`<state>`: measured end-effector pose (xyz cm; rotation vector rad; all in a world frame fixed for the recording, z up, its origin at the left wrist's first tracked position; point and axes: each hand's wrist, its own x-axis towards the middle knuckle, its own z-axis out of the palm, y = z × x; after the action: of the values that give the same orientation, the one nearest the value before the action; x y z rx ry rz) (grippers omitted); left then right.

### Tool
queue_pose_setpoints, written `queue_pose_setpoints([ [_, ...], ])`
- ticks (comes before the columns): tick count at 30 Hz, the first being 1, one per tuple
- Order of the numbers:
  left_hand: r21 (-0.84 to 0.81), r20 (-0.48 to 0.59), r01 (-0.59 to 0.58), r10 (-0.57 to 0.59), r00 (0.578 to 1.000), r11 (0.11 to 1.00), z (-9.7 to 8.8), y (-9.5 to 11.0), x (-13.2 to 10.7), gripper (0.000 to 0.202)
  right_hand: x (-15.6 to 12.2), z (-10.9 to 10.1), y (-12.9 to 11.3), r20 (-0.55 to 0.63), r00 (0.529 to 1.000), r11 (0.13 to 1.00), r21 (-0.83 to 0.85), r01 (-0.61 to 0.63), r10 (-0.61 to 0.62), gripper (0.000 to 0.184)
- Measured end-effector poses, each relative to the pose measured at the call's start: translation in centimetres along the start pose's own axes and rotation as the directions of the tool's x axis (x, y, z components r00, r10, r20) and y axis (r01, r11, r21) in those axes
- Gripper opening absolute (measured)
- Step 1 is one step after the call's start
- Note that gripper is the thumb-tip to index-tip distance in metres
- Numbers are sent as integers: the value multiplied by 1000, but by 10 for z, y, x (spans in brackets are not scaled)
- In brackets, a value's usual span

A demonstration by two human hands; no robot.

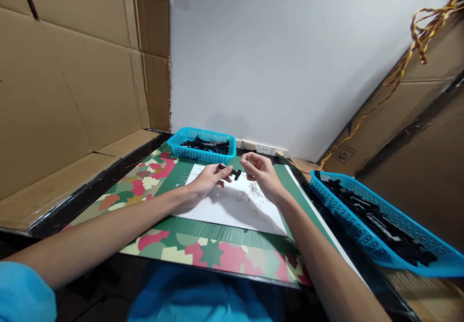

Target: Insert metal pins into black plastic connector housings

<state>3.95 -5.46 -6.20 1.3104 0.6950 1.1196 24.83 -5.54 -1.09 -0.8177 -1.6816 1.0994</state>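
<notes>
Between the thumb and fingers of my left hand (212,179) is a small black T-ended plastic part (235,172), held above a white sheet (224,211). My right hand (261,171) is raised just to the right of it, thumb and fingertips pinched together. Whatever those fingertips hold is too small to make out. Below the right hand, many tiny metal-looking pieces (255,191) lie scattered on the sheet.
A blue basket (203,156) of black parts stands at the back, with a socket strip (266,149) behind it. Another blue basket (366,240) of black parts is at the right. Cardboard (72,70) walls the left; yellow twisted wires (395,78) hang at the right.
</notes>
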Motion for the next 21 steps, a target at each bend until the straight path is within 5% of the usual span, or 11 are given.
queue_pose_setpoints([
  [3,-167,129,93,-72,989,982,5,4,-6,38,-1,3,-2,1,1000,1000,-13,-7,7,37],
  [7,-171,215,109,-71,974,979,10,9,-11,39,-2,6,-1,2,1000,999,-35,-3,3,40],
  [13,-109,158,99,-81,984,989,13,11,-13,49,-1,6,6,-49,998,998,-41,41,-43,36],
  [21,-55,91,114,-109,990,992,12,13,-13,37,-3,8,10,-68,976,922,-346,171,-207,29],
])
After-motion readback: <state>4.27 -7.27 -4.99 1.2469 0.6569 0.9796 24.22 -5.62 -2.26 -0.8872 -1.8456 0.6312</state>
